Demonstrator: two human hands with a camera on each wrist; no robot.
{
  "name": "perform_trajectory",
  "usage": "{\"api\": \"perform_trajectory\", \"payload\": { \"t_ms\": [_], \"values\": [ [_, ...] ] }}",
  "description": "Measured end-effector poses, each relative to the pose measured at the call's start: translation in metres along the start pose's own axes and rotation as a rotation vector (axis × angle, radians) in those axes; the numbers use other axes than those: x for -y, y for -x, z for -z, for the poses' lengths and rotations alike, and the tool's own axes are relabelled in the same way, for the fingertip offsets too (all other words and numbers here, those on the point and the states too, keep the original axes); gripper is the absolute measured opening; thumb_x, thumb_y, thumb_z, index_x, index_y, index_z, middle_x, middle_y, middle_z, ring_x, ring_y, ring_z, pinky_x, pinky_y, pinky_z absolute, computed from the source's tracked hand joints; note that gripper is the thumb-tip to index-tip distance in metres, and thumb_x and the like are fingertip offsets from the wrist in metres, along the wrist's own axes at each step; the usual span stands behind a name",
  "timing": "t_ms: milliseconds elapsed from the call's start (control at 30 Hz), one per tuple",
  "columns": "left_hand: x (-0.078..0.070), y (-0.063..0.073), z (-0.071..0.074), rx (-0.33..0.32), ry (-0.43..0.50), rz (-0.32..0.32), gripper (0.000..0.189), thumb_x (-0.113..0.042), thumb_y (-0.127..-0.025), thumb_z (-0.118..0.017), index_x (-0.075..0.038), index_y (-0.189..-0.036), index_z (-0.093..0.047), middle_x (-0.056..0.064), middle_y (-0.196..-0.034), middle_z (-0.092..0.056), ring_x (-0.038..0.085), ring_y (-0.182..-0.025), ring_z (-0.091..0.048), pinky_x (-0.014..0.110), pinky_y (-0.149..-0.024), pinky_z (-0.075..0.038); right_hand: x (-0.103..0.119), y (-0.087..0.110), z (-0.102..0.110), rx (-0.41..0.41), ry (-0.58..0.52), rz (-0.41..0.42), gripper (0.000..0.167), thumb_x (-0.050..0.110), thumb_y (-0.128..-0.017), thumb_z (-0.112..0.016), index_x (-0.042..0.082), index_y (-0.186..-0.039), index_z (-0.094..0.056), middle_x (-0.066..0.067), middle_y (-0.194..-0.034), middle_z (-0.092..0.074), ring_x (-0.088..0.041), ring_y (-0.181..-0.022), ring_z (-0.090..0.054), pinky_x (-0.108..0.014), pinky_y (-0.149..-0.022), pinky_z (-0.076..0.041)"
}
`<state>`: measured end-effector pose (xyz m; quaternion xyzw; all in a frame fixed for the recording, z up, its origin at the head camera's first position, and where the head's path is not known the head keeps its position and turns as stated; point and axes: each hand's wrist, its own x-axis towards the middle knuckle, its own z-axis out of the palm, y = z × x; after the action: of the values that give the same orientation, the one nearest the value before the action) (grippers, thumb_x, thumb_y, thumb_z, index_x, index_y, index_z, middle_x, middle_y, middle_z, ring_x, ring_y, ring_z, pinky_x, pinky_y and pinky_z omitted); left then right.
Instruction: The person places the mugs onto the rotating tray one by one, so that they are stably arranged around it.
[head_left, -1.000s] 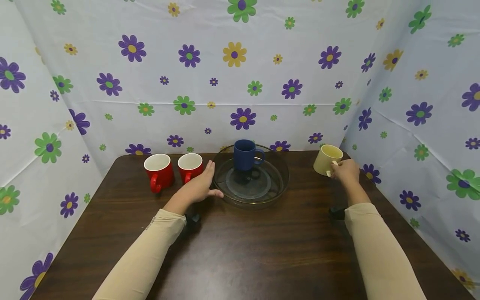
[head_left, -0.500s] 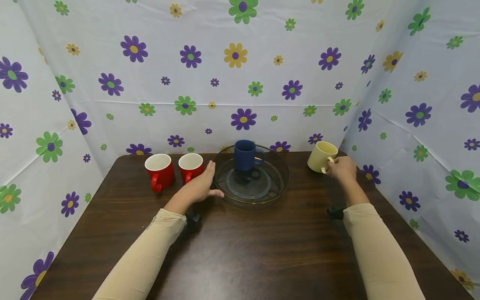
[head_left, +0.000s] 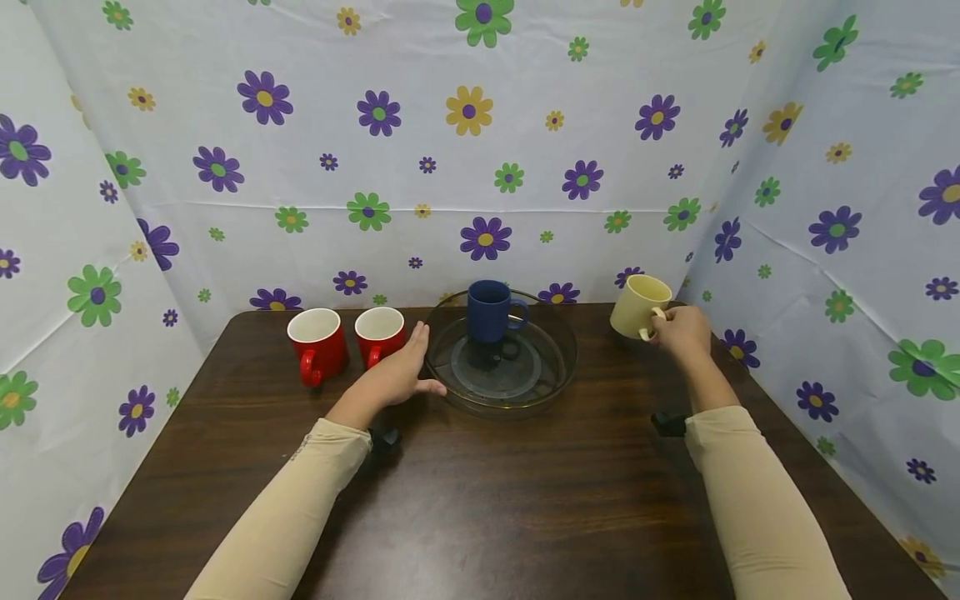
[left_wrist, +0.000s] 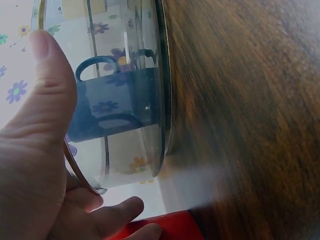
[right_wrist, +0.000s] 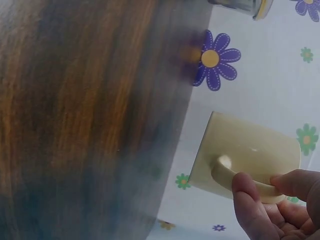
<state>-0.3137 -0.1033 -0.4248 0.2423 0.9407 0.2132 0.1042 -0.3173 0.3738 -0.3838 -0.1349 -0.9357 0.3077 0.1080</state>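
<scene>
In the head view, my right hand (head_left: 684,332) pinches the handle of a pale yellow mug (head_left: 636,307) at the back right. The right wrist view shows thumb and fingers on that handle, with the yellow mug's base (right_wrist: 200,155) raised off the table. My left hand (head_left: 393,377), thumb and fingers spread, rests against the left side of a clear round glass bowl (head_left: 510,406). A dark blue mug (head_left: 487,312) stands upright inside the bowl, its handle to the right; it also shows through the glass in the left wrist view.
Two red mugs with white insides, the farther-left red mug (head_left: 318,346) and the other red mug (head_left: 380,331), stand left of the bowl, close to my left fingers. The dark wooden table (head_left: 525,500) ends at a flowered cloth (head_left: 480,167) behind and at both sides.
My right hand has moved the yellow mug up and a little to the left, off the table. The left hand, bowl, blue mug and red mugs stay where they were.
</scene>
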Motion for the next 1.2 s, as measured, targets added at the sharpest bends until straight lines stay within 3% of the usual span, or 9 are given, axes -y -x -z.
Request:
{"api": "perform_trajectory", "payload": {
  "t_ms": [433, 633, 800, 1200],
  "values": [
    [-0.001, 0.004, 0.002, -0.001, 0.004, 0.005, 0.113, -0.045, -0.089, -0.074, 0.007, -0.159, -0.002, 0.024, -0.167, 0.003, 0.039, -0.154, -0.004, 0.052, -0.121, -0.019, 0.022, 0.011, 0.001, -0.017, 0.001, 0.045, 0.034, 0.020, -0.100, -0.058, -0.011, -0.106, -0.072, -0.021, -0.085, -0.075, -0.015, -0.060, -0.065, -0.027, -0.052, -0.048],
    [0.000, 0.005, 0.002, -0.001, 0.007, 0.007, 0.114, -0.045, -0.089, -0.074, 0.007, -0.159, -0.002, 0.024, -0.167, 0.003, 0.040, -0.154, -0.003, 0.052, -0.121, -0.018, 0.033, 0.014, 0.000, -0.023, 0.000, 0.051, 0.035, 0.022, -0.101, -0.058, -0.009, -0.109, -0.072, -0.023, -0.090, -0.075, -0.021, -0.065, -0.068, -0.026, -0.053, -0.048],
    [0.001, 0.005, 0.002, -0.002, 0.005, 0.006, 0.114, -0.047, -0.088, -0.074, 0.007, -0.159, -0.002, 0.024, -0.167, 0.003, 0.040, -0.154, -0.004, 0.053, -0.121, -0.018, 0.043, 0.017, 0.002, -0.025, -0.007, 0.078, 0.035, 0.023, -0.101, -0.058, -0.008, -0.108, -0.072, -0.021, -0.089, -0.075, -0.029, -0.071, -0.072, -0.027, -0.053, -0.049],
    [-0.002, 0.006, 0.001, -0.015, -0.004, -0.028, 0.112, -0.045, -0.090, -0.074, 0.010, -0.158, -0.004, 0.027, -0.166, 0.001, 0.041, -0.154, -0.006, 0.052, -0.121, -0.021, 0.056, 0.024, 0.001, -0.040, -0.005, 0.135, 0.032, 0.022, -0.100, -0.058, -0.006, -0.107, -0.074, -0.017, -0.082, -0.076, -0.027, -0.069, -0.072, -0.028, -0.052, -0.048]
  ]
}}
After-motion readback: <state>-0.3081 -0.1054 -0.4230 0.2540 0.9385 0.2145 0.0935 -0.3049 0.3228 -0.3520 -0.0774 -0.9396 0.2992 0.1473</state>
